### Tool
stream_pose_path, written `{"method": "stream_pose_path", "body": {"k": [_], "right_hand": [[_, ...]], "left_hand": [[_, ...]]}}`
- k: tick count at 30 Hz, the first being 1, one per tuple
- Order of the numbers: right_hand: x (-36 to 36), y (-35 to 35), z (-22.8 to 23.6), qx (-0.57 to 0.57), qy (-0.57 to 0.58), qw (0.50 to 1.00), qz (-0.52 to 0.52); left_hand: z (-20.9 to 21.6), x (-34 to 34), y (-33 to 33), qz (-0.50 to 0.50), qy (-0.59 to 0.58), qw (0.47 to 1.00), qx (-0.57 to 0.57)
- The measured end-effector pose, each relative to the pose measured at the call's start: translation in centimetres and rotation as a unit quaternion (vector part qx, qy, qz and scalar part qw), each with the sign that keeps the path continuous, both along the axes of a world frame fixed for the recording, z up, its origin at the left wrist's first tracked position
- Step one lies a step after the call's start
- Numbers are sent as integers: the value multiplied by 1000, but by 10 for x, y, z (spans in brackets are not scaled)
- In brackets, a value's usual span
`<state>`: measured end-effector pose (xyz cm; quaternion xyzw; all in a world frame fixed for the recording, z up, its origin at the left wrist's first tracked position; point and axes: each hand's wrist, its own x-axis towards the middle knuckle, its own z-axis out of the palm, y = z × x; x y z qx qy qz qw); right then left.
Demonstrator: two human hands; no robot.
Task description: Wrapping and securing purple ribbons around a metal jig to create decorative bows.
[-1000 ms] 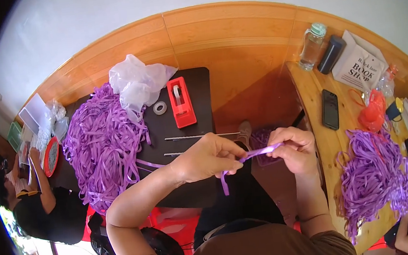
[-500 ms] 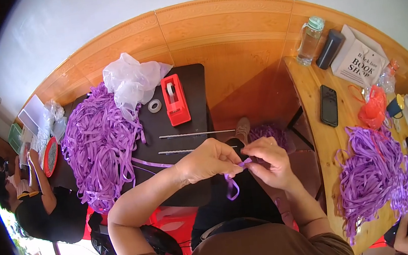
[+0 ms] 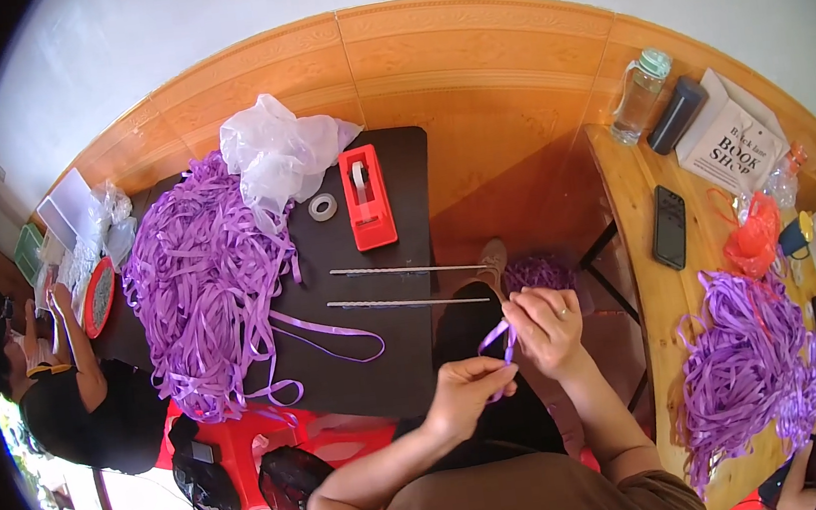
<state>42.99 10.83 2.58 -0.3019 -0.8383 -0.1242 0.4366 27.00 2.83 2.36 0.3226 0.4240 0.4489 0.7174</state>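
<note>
Both hands hold a short purple ribbon (image 3: 495, 337) that forms a small loop over my lap. My left hand (image 3: 469, 395) pinches its lower part between thumb and fingers. Just above and to the right, my right hand (image 3: 546, 328) is closed on the upper part, its fingertips hiding some of the ribbon. Two slim metal rods (image 3: 400, 271) lie side by side on the dark table (image 3: 340, 363), their tips reaching past its right edge. Left of them is a large heap of purple ribbon (image 3: 201, 289), with loose strands curling over the tabletop.
A red tape dispenser (image 3: 368, 199), a tape roll (image 3: 322, 207) and a crumpled plastic bag (image 3: 281, 154) sit behind the rods. The wooden table (image 3: 653, 328) at right bears more ribbon (image 3: 748, 367), a phone (image 3: 669, 227) and bottles. Another person (image 3: 78, 408) sits at left.
My left hand has moved down and toward me, below my right hand. The strand near my left forearm now lies in a loose curve on the dark table. The ribbon stays between both hands.
</note>
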Motion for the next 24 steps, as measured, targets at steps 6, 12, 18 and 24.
{"method": "stream_pose_path", "body": {"k": [6,12,18,24], "right_hand": [[3,45,-29,-58,19,998,2],[-13,90,-37,-92,82,992,36],[-34,114,-33,-119,94,985,79],[-48,127,-48,-154,106,977,107]], "left_hand": [[-68,37,30,158,-55,984,65],[-76,28,63,202,-47,973,106],[-95,17,76,230,-50,965,118],[-96,14,85,274,-90,945,153]]}}
